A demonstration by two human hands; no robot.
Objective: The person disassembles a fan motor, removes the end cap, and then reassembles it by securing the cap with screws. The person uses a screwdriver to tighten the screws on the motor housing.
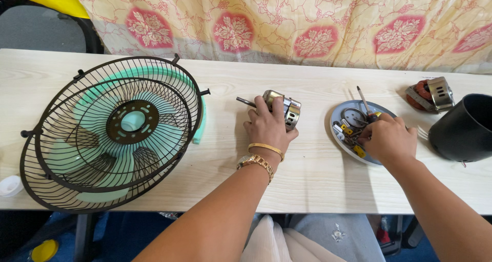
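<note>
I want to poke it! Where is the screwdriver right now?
In the head view the screwdriver is on the right, its tip up, leaning over the round plate of small parts, just above the right hand and left of the black pot.

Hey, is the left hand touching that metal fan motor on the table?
Touching. The head view shows the left hand resting over the fan motor, fingers on its casing.
</note>
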